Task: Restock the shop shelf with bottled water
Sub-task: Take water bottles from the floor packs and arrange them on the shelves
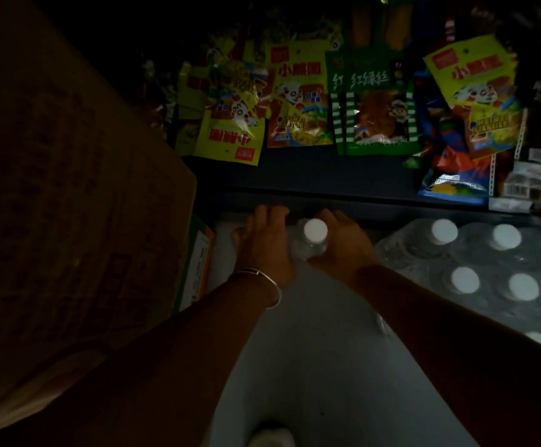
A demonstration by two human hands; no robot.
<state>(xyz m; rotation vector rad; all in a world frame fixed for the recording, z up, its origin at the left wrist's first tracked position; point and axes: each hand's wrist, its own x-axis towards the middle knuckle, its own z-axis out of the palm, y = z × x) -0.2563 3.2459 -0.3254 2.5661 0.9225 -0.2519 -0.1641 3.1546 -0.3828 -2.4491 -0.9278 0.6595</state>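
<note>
Head view: dim light, looking down past both forearms toward a low shelf.
Water bottle [311, 240]: upright, seen from above, white cap on top, clear body below it; it stands between the two hands at the back of the pale shelf floor [320, 333].
Left hand [264, 243]: pressed against the bottle's left side, fingers reaching down and forward past it; whether this grip wraps the bottle or only lies flat against it, I cannot tell.
Right hand [340, 243]: this grip curls round the bottle's right side, thumb toward the camera under the cap, fingers bent over the far side.
Bracelet [259, 282]: thin silver band on the left wrist, just behind the grip.
Bottle pack [488, 269]: right of the grip, a block of clear bottles with white caps standing in rows, wrapped in plastic film; near the right hand but apart from it.
Cardboard box [69, 188]: large and brown, left of the grip, filling the left side of the view.
Small carton [198, 266]: white with green and orange edges, wedged between the cardboard box and the left hand.
Snack packets [298, 104]: yellow, green and blue bags hanging above and beyond the grip, over a dark shelf ledge [343, 195].
</note>
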